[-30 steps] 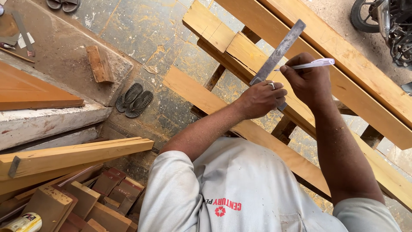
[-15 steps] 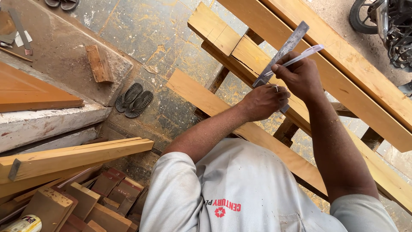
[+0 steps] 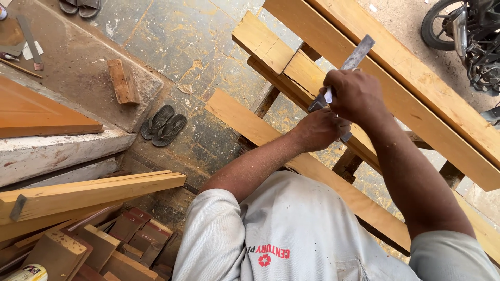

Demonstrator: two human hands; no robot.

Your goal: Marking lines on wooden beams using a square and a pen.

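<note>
My left hand [image 3: 319,130] presses a grey metal square [image 3: 350,61] flat against a pale wooden plank [image 3: 291,65] lying across a rough wooden frame. My right hand [image 3: 354,94] is closed around a white pen [image 3: 328,95]; only a short end of the pen shows below the fist, beside the square's blade. The two hands touch each other over the plank. The square's far end sticks out past my right hand toward a wider plank [image 3: 416,78].
A lower plank [image 3: 245,122] runs diagonally under my arms. A pair of dark sandals [image 3: 164,125] lies on the stained floor. Offcuts and a long timber [image 3: 94,190] are stacked at lower left. A wood block [image 3: 122,80] sits on a concrete step. A motorcycle [image 3: 469,31] stands top right.
My right hand has turned and come down over the square, so the pen, earlier sticking out to the right, is now mostly hidden in the fist. My left hand stays on the square.
</note>
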